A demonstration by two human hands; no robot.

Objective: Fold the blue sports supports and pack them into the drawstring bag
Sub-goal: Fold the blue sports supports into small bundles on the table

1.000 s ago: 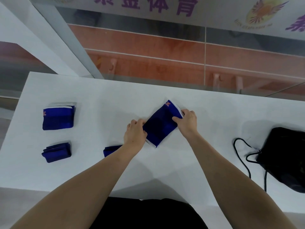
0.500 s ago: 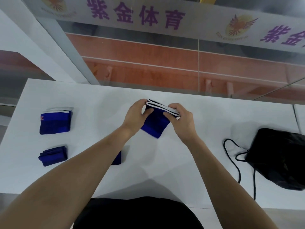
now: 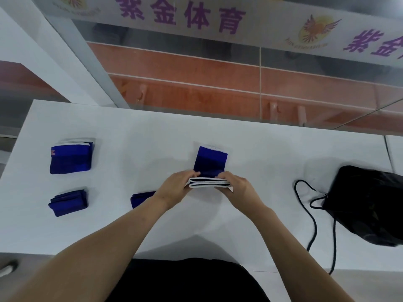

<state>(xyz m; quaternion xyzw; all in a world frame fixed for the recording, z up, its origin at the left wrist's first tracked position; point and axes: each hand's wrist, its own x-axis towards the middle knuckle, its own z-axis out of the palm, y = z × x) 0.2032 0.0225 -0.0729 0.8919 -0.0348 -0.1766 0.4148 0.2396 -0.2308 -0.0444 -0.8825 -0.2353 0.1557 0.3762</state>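
Note:
A blue sports support (image 3: 209, 161) with white edges lies folded at the middle of the white table (image 3: 261, 149). My left hand (image 3: 177, 186) pinches its near folded edge from the left, and my right hand (image 3: 236, 185) pinches the same edge from the right. A larger folded blue support (image 3: 70, 158) lies at the far left. In front of it lies a small folded blue one (image 3: 68, 202). Another blue piece (image 3: 141, 198) shows partly behind my left wrist. The black drawstring bag (image 3: 368, 203) lies at the right, its cord (image 3: 314, 216) trailing toward the front edge.
A glass partition with a purple-lettered banner (image 3: 183, 17) stands behind the table's far edge. The table's front edge (image 3: 65, 253) runs close to my body. A shoe (image 3: 7, 268) shows on the floor at the lower left.
The support was flat and slanted on the table, was lifted and doubled over between both hands, and now rests on the table again, straight, with its layered edge toward me.

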